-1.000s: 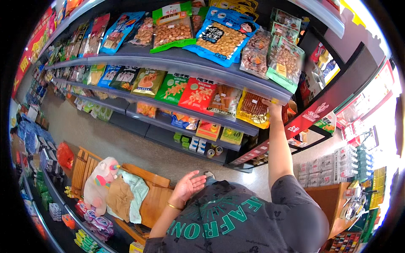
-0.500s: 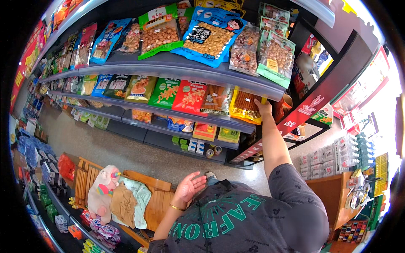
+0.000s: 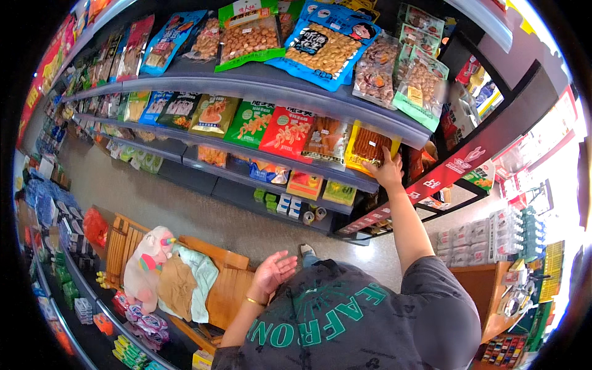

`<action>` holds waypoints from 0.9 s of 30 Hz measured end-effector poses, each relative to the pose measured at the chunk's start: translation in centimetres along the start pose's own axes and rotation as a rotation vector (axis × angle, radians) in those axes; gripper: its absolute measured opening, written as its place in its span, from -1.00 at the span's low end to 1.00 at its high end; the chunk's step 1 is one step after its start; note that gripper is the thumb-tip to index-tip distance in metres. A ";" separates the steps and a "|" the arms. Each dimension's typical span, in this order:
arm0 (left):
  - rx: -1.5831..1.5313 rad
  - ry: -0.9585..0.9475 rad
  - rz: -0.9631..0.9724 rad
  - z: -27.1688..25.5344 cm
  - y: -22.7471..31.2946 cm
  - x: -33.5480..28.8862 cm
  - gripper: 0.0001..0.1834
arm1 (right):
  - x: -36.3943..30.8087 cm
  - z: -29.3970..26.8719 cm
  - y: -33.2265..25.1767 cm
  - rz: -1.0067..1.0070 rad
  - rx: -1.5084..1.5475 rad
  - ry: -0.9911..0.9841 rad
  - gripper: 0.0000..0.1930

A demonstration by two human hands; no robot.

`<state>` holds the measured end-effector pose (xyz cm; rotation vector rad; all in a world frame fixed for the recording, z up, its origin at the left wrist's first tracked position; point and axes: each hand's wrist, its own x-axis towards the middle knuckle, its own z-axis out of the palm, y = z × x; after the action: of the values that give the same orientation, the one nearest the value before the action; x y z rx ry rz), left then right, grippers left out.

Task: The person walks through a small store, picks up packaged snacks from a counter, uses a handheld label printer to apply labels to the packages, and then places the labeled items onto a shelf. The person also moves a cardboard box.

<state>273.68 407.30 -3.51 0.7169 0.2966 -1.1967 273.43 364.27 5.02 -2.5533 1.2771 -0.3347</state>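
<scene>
My right hand (image 3: 388, 171) reaches to the right end of the middle shelf. Its fingers are spread over the lower right part of a yellow snack bag (image 3: 364, 148), which has a clear window showing brown sticks. The fingertips touch the bag's front, and nothing is wrapped in the hand. Left of that bag stands a clear bag of brown snacks (image 3: 328, 140), then a red snack bag (image 3: 287, 132) and a green one (image 3: 250, 124). In front of my body, my left hand (image 3: 275, 272) hangs palm up over the floor, fingers stretched out and holding nothing.
Above, the upper shelf's edge (image 3: 246, 88) juts out under bags of nuts. A dark post with a red strip (image 3: 431, 182) borders the shelf on the right. Behind my left arm, a wooden bench (image 3: 231, 290) carries a plush unicorn (image 3: 146, 271) and cloths. Packed bottles (image 3: 475, 237) stand at right.
My right hand has moved from the yellow bag's right edge to its lower front, its fingers now spread. The whole view has shifted slightly. My left hand stays much the same.
</scene>
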 end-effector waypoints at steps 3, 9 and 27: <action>-0.023 0.001 -0.013 -0.2 -0.2 -0.1 -0.65 | -0.7 -0.9 -0.5 -0.097 -0.124 -0.023 -0.01; -0.017 0.001 -0.010 -0.1 -0.4 -0.1 -0.65 | 0.7 -1.9 -1.4 -0.231 -0.260 -0.150 -0.13; -0.026 0.046 -0.020 -0.3 -0.9 -0.7 -0.63 | 4.8 0.9 1.6 -0.602 0.001 -0.079 -0.23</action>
<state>272.62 407.82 -3.69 0.7211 0.3580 -1.1939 275.40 359.60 4.05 -2.8651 0.4527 -0.3394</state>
